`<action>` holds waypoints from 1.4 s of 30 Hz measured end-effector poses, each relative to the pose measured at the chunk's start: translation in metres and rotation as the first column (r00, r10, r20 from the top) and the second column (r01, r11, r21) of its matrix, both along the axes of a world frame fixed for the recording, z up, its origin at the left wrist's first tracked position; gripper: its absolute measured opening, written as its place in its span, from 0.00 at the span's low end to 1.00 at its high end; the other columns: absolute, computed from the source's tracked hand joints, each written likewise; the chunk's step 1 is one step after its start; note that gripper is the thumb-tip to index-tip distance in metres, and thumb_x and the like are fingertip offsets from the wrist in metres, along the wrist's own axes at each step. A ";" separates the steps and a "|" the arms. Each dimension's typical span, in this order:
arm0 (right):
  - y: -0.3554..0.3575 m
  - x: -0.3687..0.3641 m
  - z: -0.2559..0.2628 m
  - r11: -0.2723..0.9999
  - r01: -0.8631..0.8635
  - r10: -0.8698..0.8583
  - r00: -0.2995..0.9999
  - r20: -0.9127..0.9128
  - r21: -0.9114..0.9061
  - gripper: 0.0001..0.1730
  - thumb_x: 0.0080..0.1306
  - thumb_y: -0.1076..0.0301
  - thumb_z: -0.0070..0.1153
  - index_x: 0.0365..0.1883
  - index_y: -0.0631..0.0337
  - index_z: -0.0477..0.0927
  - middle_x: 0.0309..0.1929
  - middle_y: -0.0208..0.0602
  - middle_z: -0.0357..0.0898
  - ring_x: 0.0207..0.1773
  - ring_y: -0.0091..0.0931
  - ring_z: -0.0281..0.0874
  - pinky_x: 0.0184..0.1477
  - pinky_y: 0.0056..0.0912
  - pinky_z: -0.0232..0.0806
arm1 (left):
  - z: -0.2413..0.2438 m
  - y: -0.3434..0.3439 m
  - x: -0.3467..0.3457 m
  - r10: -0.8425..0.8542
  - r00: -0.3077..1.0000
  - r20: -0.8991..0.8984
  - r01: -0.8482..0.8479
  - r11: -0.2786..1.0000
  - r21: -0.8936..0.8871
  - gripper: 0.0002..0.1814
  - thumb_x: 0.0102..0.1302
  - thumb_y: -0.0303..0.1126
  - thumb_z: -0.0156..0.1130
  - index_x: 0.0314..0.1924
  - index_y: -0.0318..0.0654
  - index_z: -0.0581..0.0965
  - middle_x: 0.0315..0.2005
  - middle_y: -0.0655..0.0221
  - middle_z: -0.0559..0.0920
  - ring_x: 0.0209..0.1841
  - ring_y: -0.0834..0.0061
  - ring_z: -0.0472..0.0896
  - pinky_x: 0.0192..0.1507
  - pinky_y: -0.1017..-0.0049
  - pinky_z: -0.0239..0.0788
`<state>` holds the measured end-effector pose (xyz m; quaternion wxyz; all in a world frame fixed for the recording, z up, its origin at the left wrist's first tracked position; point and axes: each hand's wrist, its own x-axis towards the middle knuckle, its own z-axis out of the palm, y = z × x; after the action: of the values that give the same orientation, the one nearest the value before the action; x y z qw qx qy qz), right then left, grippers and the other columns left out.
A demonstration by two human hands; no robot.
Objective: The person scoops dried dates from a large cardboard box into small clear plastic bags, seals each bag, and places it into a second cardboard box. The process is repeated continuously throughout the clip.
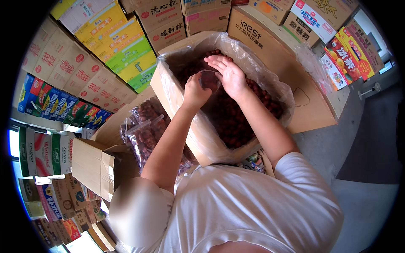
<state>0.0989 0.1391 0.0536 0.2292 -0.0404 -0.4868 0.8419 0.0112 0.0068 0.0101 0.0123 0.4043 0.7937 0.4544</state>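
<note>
My left hand [195, 90] is wrapped around a clear plastic cup [210, 83], whose contents I cannot make out. My right hand [233, 76] is stretched nearly flat beside the cup, its thumb close to the rim; whether it touches is unclear. Both hands are over a deep cardboard carton [172, 95] that holds many dark red dates [235, 121], apparently jujubes. A clear plastic liner [269, 71] hangs over the carton's walls. My hands and forearms hide part of the dates.
Zip-top plastic bags of dates [147, 129] lie left of the carton, by an open cardboard box [93, 169]. Stacked yellow and green cartons [123, 52] stand behind on the left. A large brown box [269, 47] is behind on the right, and drink cartons [351, 58] stand beyond it.
</note>
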 end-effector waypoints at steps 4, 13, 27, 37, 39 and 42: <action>0.020 0.004 0.005 0.977 0.032 -0.073 0.979 0.192 0.210 0.22 0.72 0.52 0.43 0.54 0.56 0.76 0.57 0.37 0.77 0.62 0.29 0.71 0.62 0.38 0.61 | -0.012 -0.001 -0.003 0.042 0.986 0.164 -0.062 0.991 0.119 0.30 0.47 0.25 0.61 0.54 0.26 0.74 0.48 0.48 0.79 0.54 0.52 0.77 0.58 0.63 0.69; 0.061 0.006 -0.119 0.197 -0.691 -0.321 0.625 0.712 0.696 0.20 0.58 0.64 0.57 0.51 0.54 0.82 0.45 0.45 0.84 0.55 0.38 0.79 0.57 0.39 0.68 | -0.021 0.000 0.001 0.144 0.989 0.034 -0.148 0.970 0.193 0.28 0.51 0.22 0.57 0.55 0.27 0.74 0.46 0.54 0.79 0.30 0.65 0.83 0.36 0.69 0.75; 0.031 -0.004 -0.095 -0.100 -0.969 -0.306 0.245 0.920 0.225 0.42 0.62 0.35 0.49 0.68 0.49 0.69 0.68 0.46 0.67 0.69 0.41 0.65 0.69 0.42 0.58 | 0.001 -0.005 0.016 0.212 0.974 0.078 -0.225 0.947 0.230 0.26 0.50 0.23 0.54 0.53 0.24 0.74 0.46 0.45 0.78 0.46 0.46 0.79 0.51 0.59 0.72; 0.014 0.014 -0.077 0.056 -0.979 -0.099 0.191 0.977 0.197 0.41 0.67 0.42 0.50 0.70 0.62 0.64 0.72 0.47 0.62 0.75 0.35 0.56 0.73 0.37 0.49 | -0.006 -0.003 0.013 0.196 0.977 0.086 -0.212 0.942 0.259 0.25 0.50 0.23 0.54 0.52 0.25 0.73 0.46 0.45 0.77 0.46 0.44 0.78 0.51 0.57 0.72; 0.015 0.015 -0.078 0.130 -0.974 -0.015 0.184 0.983 0.184 0.41 0.68 0.45 0.52 0.71 0.62 0.62 0.73 0.46 0.60 0.75 0.34 0.54 0.74 0.36 0.48 | -0.007 -0.002 0.012 0.192 0.978 0.080 -0.207 0.940 0.270 0.26 0.50 0.23 0.54 0.52 0.25 0.73 0.46 0.45 0.77 0.46 0.44 0.78 0.51 0.57 0.72; 0.014 0.014 -0.074 0.194 -0.969 0.078 0.168 0.983 0.150 0.41 0.67 0.50 0.54 0.73 0.58 0.59 0.74 0.44 0.57 0.77 0.33 0.51 0.75 0.37 0.46 | -0.005 -0.003 0.013 0.182 0.977 0.110 -0.205 0.943 0.263 0.26 0.50 0.23 0.54 0.52 0.24 0.73 0.46 0.44 0.77 0.45 0.44 0.78 0.51 0.57 0.72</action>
<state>0.1129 0.1528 -0.0203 -0.4392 -0.1112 -0.8140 0.3636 0.0246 0.0037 0.0050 -0.0550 0.3026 0.7581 0.5751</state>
